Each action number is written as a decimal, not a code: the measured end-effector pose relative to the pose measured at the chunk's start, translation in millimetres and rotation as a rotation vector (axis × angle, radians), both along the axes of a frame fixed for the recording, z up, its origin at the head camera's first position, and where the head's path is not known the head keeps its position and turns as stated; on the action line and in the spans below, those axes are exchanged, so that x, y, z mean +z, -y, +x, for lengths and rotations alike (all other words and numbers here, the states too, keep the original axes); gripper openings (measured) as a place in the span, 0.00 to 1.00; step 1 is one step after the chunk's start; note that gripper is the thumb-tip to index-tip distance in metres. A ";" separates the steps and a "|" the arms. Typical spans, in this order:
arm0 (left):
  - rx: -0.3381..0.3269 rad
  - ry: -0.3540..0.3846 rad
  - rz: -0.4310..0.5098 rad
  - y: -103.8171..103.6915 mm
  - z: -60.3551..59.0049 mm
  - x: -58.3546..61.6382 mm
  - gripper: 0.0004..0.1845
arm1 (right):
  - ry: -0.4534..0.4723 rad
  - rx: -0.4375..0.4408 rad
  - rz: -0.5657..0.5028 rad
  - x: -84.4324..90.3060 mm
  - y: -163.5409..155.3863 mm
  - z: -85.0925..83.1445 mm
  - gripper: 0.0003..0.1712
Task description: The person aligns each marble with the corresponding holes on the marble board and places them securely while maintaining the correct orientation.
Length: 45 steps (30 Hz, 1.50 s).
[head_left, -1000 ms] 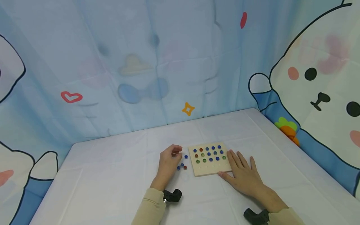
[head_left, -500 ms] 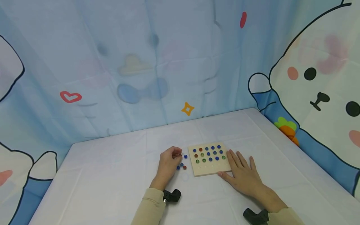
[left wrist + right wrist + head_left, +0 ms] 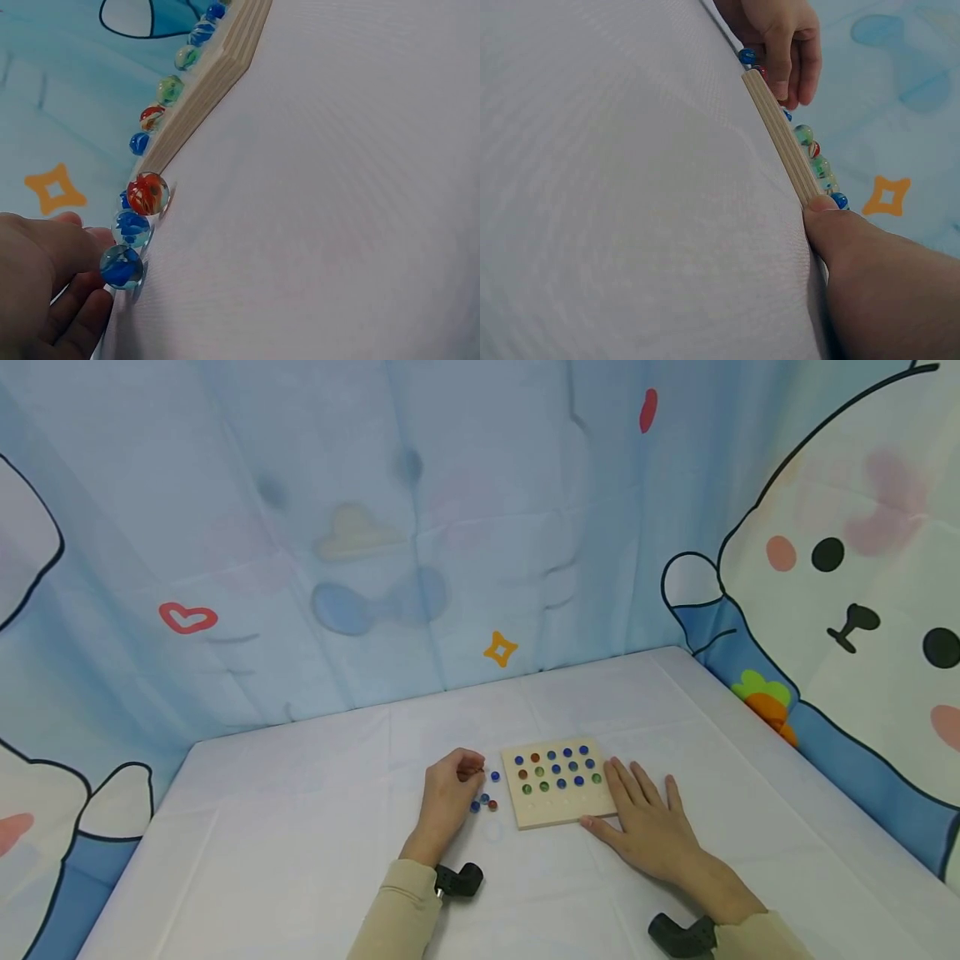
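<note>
Hands point(image 3: 450, 793) unmoved since before (board point(image 3: 558, 782) too)

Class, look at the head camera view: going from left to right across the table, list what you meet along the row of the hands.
left hand → loose marbles on the cloth → wooden board with marbles in its holes → right hand, lying flat at the board's right edge.

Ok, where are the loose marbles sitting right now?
In the head view, the loose marbles lie on the white tablecloth just left of the wooden marble board, right beside the curled fingers of the left hand.
</note>
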State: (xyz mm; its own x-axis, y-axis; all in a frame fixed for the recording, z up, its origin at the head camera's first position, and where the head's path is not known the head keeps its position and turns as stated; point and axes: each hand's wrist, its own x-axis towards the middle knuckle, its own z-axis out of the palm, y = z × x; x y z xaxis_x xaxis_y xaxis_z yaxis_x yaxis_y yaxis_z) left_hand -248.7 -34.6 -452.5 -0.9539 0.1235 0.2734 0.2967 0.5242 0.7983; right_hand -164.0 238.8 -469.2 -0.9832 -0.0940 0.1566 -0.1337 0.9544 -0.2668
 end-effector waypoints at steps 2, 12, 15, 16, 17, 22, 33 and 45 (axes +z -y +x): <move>0.009 -0.001 0.002 -0.4 0.4 0.9 0.08 | -0.003 0.000 0.003 0.2 -0.2 0.1 0.58; 0.009 0.005 0.071 -3.9 1.7 8.5 0.08 | -0.004 -0.001 0.008 0.2 -0.9 -0.7 0.58; -0.008 0.015 0.105 -6.1 2.7 11.0 0.08 | -0.002 -0.001 0.009 0.8 -0.8 -0.8 0.58; -0.015 0.018 0.114 -7.1 3.1 11.8 0.08 | -0.001 -0.001 0.008 1.2 -0.7 -0.8 0.58; -0.020 0.025 0.121 -8.1 3.5 12.3 0.08 | 0.000 -0.001 0.008 1.4 -0.7 -0.8 0.58; -0.050 0.044 0.146 -14.2 6.7 13.0 0.09 | -0.003 -0.001 0.009 1.4 -0.9 -1.3 0.58; -0.106 0.001 0.149 -28.9 13.1 15.5 0.08 | 0.007 -0.001 -0.007 0.7 -0.5 -0.4 0.59; -0.146 0.019 0.174 -42.3 19.2 15.5 0.07 | 0.010 -0.007 -0.003 0.0 0.2 -0.2 0.59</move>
State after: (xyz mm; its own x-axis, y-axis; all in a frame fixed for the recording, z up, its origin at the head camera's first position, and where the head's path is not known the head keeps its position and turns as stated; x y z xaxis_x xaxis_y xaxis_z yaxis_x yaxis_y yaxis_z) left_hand -229.6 7.7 -437.0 -0.9344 0.2136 0.2849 0.3436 0.3308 0.8789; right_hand -164.2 238.6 -469.3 -0.9854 -0.0862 0.1469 -0.1240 0.9545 -0.2711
